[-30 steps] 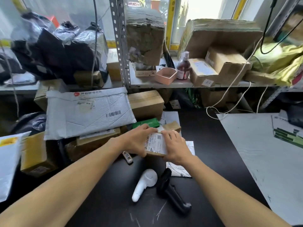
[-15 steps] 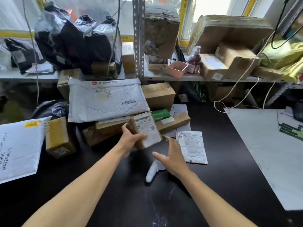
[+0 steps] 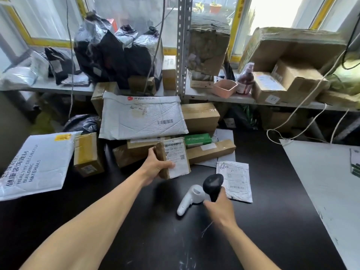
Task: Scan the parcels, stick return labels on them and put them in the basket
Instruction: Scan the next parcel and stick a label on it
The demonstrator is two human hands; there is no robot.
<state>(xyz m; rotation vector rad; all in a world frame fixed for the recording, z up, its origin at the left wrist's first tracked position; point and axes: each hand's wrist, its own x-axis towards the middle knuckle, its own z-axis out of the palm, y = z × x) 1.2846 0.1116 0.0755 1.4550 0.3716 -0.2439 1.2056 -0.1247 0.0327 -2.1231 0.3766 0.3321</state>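
Black table, left hand gripping small parcel, right hand holding black scanner

Rear shelf: pink square plastic tub beside dark red pump bottle; grey perforated steel upright; white cord trailing onto the black tabletop; orange flowerpot outside the window.
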